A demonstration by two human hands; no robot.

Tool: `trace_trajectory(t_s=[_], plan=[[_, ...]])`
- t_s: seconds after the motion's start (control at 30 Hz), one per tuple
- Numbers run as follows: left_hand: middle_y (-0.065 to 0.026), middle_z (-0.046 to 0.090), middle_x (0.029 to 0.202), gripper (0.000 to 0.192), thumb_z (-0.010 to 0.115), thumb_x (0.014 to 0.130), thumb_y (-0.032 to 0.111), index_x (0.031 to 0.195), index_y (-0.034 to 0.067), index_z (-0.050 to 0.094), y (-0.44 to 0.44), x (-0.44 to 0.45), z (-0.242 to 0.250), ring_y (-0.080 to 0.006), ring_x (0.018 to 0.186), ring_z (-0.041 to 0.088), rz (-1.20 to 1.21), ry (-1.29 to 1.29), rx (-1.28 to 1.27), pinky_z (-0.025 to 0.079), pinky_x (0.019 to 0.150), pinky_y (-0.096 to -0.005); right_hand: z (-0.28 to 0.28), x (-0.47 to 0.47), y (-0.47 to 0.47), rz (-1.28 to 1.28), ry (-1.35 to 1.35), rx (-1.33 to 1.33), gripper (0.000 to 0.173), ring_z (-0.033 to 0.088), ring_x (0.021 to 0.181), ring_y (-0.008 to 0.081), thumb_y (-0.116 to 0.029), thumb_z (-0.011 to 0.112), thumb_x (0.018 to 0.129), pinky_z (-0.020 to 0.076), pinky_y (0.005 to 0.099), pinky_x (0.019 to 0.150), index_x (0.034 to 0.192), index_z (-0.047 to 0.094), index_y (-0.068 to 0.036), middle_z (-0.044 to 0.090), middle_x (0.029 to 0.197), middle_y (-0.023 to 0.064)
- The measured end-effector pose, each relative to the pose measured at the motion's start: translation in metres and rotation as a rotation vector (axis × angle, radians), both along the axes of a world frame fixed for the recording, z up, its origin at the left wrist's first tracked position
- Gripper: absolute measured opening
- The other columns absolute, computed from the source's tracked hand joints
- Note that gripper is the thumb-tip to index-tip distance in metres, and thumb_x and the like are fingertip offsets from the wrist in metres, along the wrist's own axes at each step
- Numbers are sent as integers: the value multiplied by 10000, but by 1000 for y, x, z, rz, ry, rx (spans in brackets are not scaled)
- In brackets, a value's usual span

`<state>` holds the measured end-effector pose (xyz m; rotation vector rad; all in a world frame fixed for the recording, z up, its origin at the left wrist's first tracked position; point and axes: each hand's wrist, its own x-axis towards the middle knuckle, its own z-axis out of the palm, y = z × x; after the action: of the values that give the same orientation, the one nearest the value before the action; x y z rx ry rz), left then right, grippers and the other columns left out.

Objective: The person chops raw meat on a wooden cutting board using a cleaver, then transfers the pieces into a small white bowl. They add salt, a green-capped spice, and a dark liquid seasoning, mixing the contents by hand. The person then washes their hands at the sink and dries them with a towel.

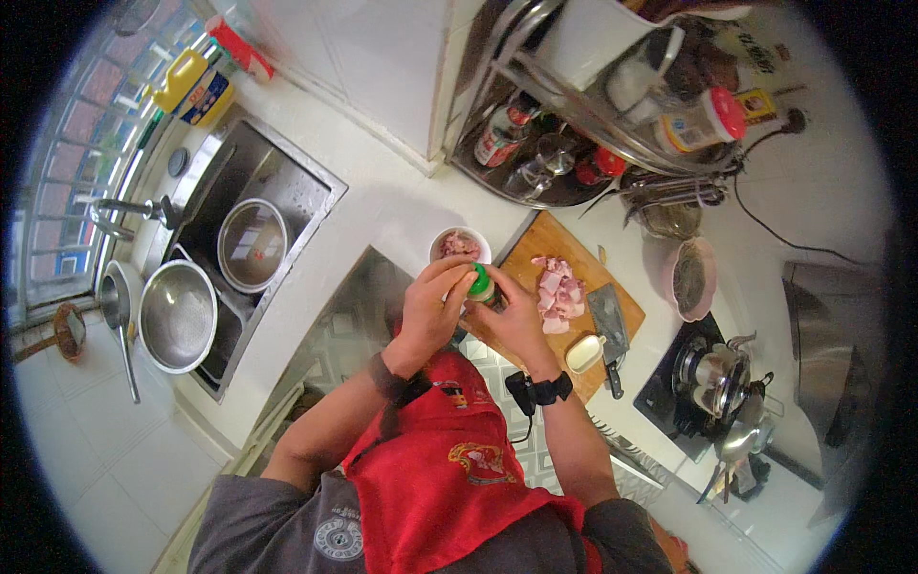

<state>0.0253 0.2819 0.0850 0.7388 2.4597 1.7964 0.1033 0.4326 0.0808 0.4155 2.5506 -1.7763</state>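
Both my hands meet around a small jar with a green lid (pixel 480 283), held in front of my chest. The fingers of my left hand (pixel 437 298) are at the lid, while my right hand (pixel 520 316) wraps the jar's side. Just beyond them stands a white bowl (pixel 485 242) with pieces of raw meat (pixel 459 246) in it. To the right, chopped raw meat (pixel 559 294) lies on a wooden cutting board (pixel 534 237). A cleaver (pixel 608 323) with a black handle rests beside that meat, and a small pale dish (pixel 584 354) sits near the board's front edge.
At left is a sink (pixel 269 161) holding a steel bowl (pixel 252 244) of water and a metal colander (pixel 178 316). A corner rack (pixel 574 100) carries bottles and jars. A pink basket (pixel 692 280) stands right of the board, near a gas stove (pixel 674 402) with a steel pot (pixel 717 380).
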Motion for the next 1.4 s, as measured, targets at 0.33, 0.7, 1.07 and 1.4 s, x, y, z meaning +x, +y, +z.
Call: trace_trajectory(t_s=[0.33, 0.7, 1.07, 1.4], plan=[[-187, 665, 1271, 338, 732, 912, 116, 1218, -13, 670, 14, 3, 45, -318, 1062, 695, -352, 24, 35, 519, 986, -405, 56, 29, 20, -45, 68, 34, 734, 675, 1134, 320, -242, 786, 831, 526, 382, 956, 1473, 473, -75, 672, 1249, 184], [-180, 554, 1396, 371, 660, 906, 6, 1271, -27, 602, 6, -39, 52, -299, 1183, 606, -6, 133, 39, 546, 927, -372, 228, -51, 217, -629, 968, 381, 659, 611, 1082, 202, -159, 816, 868, 507, 351, 951, 1388, 444, -1, 614, 1225, 117], [-182, 661, 1190, 310, 685, 899, 22, 1205, -2, 648, 33, -81, 93, -341, 1105, 632, 219, 411, 88, 504, 959, -402, 199, -128, 258, -388, 655, 516, 680, 656, 1161, 257, -126, 797, 853, 524, 370, 974, 1442, 472, -28, 642, 1296, 211], [-238, 640, 1220, 614, 803, 842, 309, 1296, -26, 560, 94, -123, 7, -403, 1124, 608, 168, 201, -236, 503, 923, -462, 165, -31, 230, -618, 840, 306, 495, 530, 1302, 244, -81, 679, 956, 454, 375, 1067, 1411, 503, -3, 545, 1422, 152]])
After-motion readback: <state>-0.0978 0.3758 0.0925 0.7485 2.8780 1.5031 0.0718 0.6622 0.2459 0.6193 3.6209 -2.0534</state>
